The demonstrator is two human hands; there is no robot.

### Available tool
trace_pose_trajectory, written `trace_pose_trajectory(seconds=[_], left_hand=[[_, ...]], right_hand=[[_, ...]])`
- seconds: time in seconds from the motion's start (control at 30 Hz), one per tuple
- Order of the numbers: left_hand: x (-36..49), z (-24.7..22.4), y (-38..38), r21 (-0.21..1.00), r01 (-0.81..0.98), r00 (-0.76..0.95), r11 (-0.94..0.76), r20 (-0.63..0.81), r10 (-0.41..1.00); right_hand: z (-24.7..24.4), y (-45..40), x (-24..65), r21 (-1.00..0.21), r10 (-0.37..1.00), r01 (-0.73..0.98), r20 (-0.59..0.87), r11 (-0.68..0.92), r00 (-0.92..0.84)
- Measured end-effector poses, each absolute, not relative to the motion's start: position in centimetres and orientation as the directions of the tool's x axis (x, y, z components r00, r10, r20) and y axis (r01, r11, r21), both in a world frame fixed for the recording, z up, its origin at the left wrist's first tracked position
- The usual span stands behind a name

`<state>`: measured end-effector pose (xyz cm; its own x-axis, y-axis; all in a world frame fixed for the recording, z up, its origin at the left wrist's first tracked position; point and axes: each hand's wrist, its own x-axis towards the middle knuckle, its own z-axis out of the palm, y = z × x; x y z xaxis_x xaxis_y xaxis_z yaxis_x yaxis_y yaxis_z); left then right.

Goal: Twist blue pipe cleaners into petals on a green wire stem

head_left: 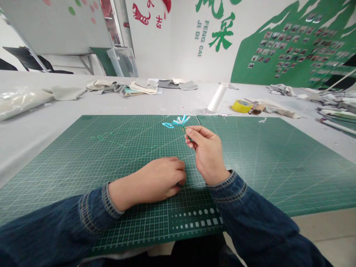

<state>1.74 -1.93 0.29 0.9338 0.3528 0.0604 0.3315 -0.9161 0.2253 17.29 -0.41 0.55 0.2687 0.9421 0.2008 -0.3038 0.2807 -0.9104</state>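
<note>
Between the thumb and fingertips of my right hand [207,152] is the thin green stem of a small craft flower [182,120]. Its looped petals are light blue and white, and one blue loop sticks out to the left. The flower is held up in front of the far part of the green cutting mat [133,137]. Lower and to the left, my left hand [158,178] is closed over the mat with its fingers curled in. Whatever those fingers may hold is hidden. The two hands are apart.
Behind the mat stands a white cone-shaped roll [217,97], with a yellow tape roll [241,106] to its right. Cloth scraps [144,87] lie along the table's far side. A plastic-wrapped bundle [23,101] sits at the left, and more cloth [338,102] is piled at the right.
</note>
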Motion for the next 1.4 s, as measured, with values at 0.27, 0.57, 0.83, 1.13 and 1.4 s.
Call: trace_pose_trajectory(seconds=[0.27, 0.57, 0.83, 1.13, 1.4], left_hand=[[1.7, 0.3, -1.7, 0.385, 0.397, 0.877, -0.834, 0.109, 0.468], [0.9, 1.6, -0.1, 0.950, 0.299, 0.629, -0.093, -0.123, 0.768], [0.6, 1.7, 0.1, 0.990, 0.010, 0.603, 0.140, -0.118, 0.789], [0.2, 1.7, 0.4, 0.983, -0.127, 0.545, 0.133, -0.042, 0.837], [1.2, 1.8, -0.2, 0.970, -0.214, 0.360, 0.113, -0.029, 0.932]], right_hand=[[0.5, -0.4, 17.3, -0.909, 0.946, -0.312, 0.199, 0.275, 0.255], [0.6, -0.4, 17.2, -0.916, 0.954, -0.317, 0.172, 0.246, 0.245], [0.7, -0.6, 17.1, -0.932, 0.962, -0.298, 0.140, 0.209, 0.236], [0.9, -0.6, 16.7, -0.948, 0.975, -0.275, 0.105, 0.158, 0.198], [0.6, -1.0, 16.0, -0.951, 0.982, -0.285, 0.072, 0.121, 0.177]])
